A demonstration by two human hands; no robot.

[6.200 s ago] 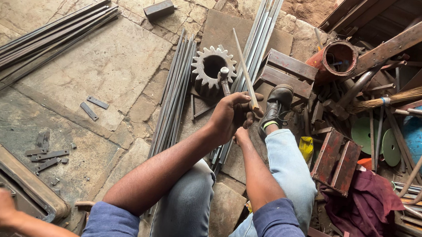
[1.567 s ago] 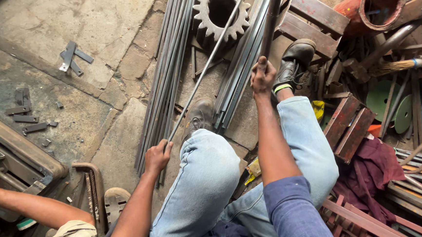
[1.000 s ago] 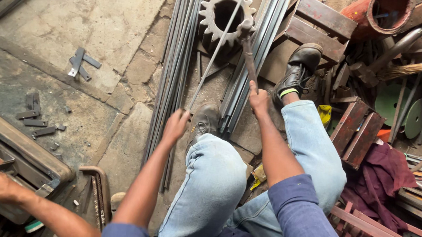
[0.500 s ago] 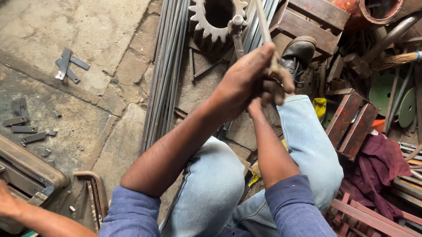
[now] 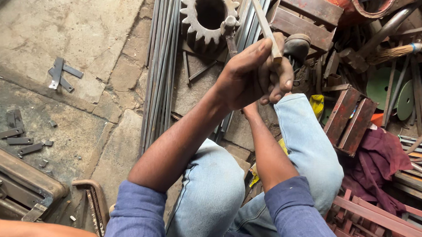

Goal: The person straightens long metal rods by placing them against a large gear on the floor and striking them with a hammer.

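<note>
The flat metal strip is held upright in front of the person's knees, pinched at its lower end between both hands and slanting up and away over the large toothed gear on the floor. A slip looks the main risk: the hold is near one end only, so the long free length could lever out of the fingers and drop onto the gear, the bundle of steel rods or the shoe just beyond the hands; a raw edge on the strip could also cut a bare palm if it slides. Nearest the camera, both blue sleeves are pushed up at the elbows and the forearms run forward across the jeans, the left crossing over the left knee, the right lying between the thighs. The left hand is curled shut round the strip, thumb up along it, knuckles toward the camera. The right hand sits touching it from behind and below, fingers folded in and also gripping the strip, though mostly hidden by the left. Farther off lie rusty red frames and a maroon cloth.
</note>
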